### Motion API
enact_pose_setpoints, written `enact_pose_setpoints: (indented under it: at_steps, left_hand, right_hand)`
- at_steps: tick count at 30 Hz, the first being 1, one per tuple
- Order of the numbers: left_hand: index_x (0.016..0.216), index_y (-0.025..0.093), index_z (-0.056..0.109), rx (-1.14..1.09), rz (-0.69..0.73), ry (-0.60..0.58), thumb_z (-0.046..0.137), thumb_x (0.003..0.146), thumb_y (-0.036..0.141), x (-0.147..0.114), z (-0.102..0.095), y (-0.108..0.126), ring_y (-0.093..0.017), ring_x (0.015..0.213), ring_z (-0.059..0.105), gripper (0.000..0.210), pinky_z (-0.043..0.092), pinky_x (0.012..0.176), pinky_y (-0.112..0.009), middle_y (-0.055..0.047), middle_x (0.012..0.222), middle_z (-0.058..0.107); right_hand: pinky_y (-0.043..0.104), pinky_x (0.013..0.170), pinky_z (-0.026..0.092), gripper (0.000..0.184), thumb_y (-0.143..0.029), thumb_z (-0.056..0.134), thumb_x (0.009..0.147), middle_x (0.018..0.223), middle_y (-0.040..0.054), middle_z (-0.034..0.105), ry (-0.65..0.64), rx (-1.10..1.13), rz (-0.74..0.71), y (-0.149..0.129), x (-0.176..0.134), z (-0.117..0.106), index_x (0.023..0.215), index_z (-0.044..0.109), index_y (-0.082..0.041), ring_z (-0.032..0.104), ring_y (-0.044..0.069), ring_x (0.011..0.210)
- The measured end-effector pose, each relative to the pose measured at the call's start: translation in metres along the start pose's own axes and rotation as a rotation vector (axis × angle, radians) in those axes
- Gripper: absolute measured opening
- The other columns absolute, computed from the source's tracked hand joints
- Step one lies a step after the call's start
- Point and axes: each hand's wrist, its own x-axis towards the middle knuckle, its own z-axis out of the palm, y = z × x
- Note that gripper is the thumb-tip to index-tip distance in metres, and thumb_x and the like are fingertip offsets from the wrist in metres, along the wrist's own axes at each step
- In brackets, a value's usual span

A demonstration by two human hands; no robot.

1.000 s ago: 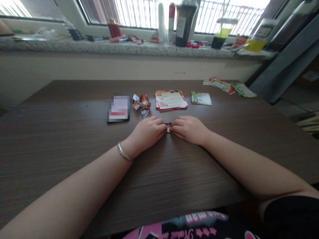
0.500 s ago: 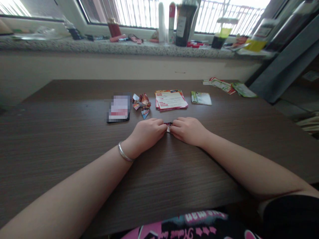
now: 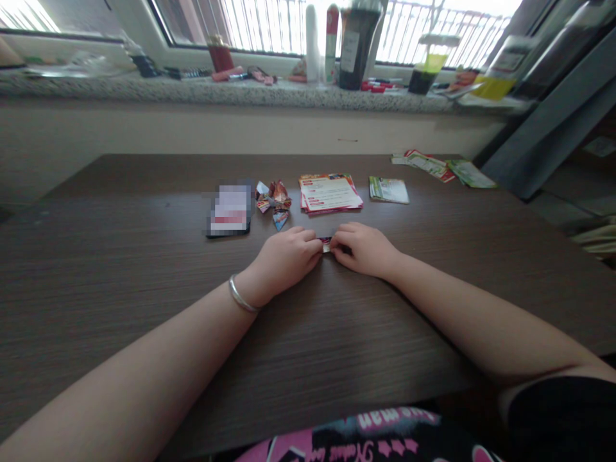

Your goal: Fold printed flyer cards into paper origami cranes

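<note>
Item: small folded paper (image 3: 326, 245), lying at the table (image 3: 317, 366) surface; I am viewing it directly between two hands, neither being clearly nearer. Long axis: seemingly running sideways, hand to hand, fingers hiding both ends. Left hand (image 3: 292, 256): curling over and gripping the left end. Right hand (image 3: 366, 250): pinching the right.

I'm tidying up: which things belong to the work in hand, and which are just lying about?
In the work:
small folded piece, between left hand and right hand
probably the folded shapes and printed cards

Seemingly unrelated:
blurred-out rectangular item
dark bottle on windowsill
</note>
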Motion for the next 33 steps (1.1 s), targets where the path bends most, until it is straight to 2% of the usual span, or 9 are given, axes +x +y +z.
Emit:
enact_pose_setpoints:
  at_steps: [5,10,17,22,27,33]
  left_hand:
    - [0.084,0.017,0.065,-0.004,-0.018,-0.037,0.048,0.094,0.025,0.001,-0.002,0.001,-0.020,0.080,0.060,0.022,0.048,0.068,-0.031,-0.005,0.084,0.064]
    - [0.087,0.016,0.065,-0.002,-0.012,-0.055,0.048,0.094,0.025,0.001,-0.004,0.002,-0.020,0.080,0.061,0.021,0.048,0.069,-0.031,-0.005,0.086,0.064]
    - [0.096,0.018,0.064,0.019,-0.011,-0.054,0.046,0.096,0.026,0.000,-0.005,0.003,-0.020,0.080,0.064,0.020,0.046,0.065,-0.030,-0.003,0.087,0.065]
    - [0.096,0.019,0.064,0.035,-0.016,-0.095,0.045,0.096,0.027,0.000,-0.011,0.003,-0.019,0.076,0.066,0.021,0.043,0.059,-0.030,-0.002,0.085,0.066]
    - [0.105,0.020,0.063,0.012,0.013,-0.081,0.045,0.096,0.025,-0.001,-0.012,0.004,-0.019,0.080,0.067,0.021,0.045,0.062,-0.029,-0.003,0.094,0.068]
    - [0.114,0.023,0.062,0.025,0.041,-0.103,0.048,0.094,0.023,0.000,-0.014,0.004,-0.020,0.077,0.068,0.025,0.046,0.060,-0.029,-0.001,0.089,0.070]
  right_hand:
    - [0.028,0.072,0.040,0.012,-0.024,0.054,0.085,0.083,0.0052,0.065,-0.051,0.102,0.116,0.001,0.003,0.000,0.083,0.064,-0.017,0.057,0.018,0.079]
    - [0.028,0.069,0.038,0.016,-0.026,0.051,0.085,0.081,0.0049,0.065,-0.109,0.103,0.179,0.001,0.005,-0.003,0.079,0.062,-0.017,0.055,0.017,0.076]
    - [0.027,0.067,0.035,0.017,-0.029,0.051,0.087,0.082,0.0046,0.066,-0.112,0.048,0.203,0.003,0.004,-0.004,0.081,0.063,-0.018,0.056,0.017,0.076]
    - [0.028,0.067,0.034,0.020,-0.031,0.052,0.088,0.081,0.0052,0.067,-0.099,0.014,0.229,0.006,0.005,-0.004,0.079,0.064,-0.018,0.056,0.017,0.075]
    - [0.027,0.067,0.035,0.022,-0.034,0.054,0.088,0.081,0.0050,0.068,-0.098,0.039,0.261,0.008,0.005,-0.004,0.075,0.063,-0.018,0.056,0.017,0.075]
    - [0.028,0.063,0.031,0.025,-0.036,0.054,0.087,0.078,0.0035,0.068,-0.095,-0.005,0.297,0.008,0.006,-0.005,0.071,0.062,-0.019,0.056,0.017,0.072]
